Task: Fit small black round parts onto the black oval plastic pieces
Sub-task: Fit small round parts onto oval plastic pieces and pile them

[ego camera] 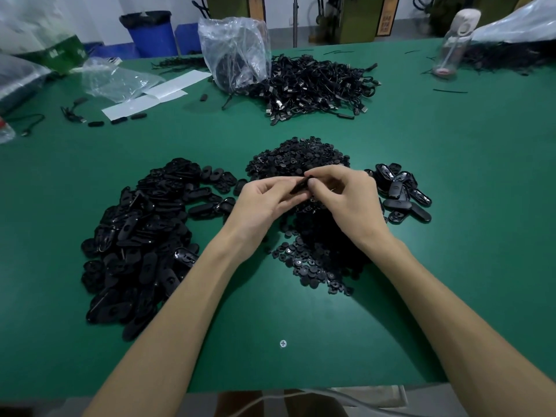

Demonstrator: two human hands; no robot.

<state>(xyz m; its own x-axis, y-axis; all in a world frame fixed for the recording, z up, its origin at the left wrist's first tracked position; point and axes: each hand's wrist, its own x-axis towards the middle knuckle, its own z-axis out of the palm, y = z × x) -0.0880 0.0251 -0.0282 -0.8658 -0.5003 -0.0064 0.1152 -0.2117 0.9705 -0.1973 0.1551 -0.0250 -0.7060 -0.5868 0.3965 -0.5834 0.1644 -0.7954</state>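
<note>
Black matte oval piece (pixel 301 185) pinched between both your hands, just above the heap of round parts (pixel 301 156) on the green worktop (pixel 451 266).
Your left hand (pixel 264 200) curls its fingers (pixel 279 183) round one end of the oval piece, and your right hand (pixel 346 200) pinches the other end with thumb and forefinger; whether a round part sits under them cannot be told. The round parts are small flat discs, many with a centre hole, lying in a grainy mound beneath and beyond your hands. To your left lies a big pile of oval pieces (pixel 141 236), glossy, long and round-ended, some slotted; a smaller cluster (pixel 400 191) lies to your right. Farther back, a tangle of thin black cables (pixel 316 85) with metal plugs touches a crinkled clear plastic bag (pixel 234 52).
</note>
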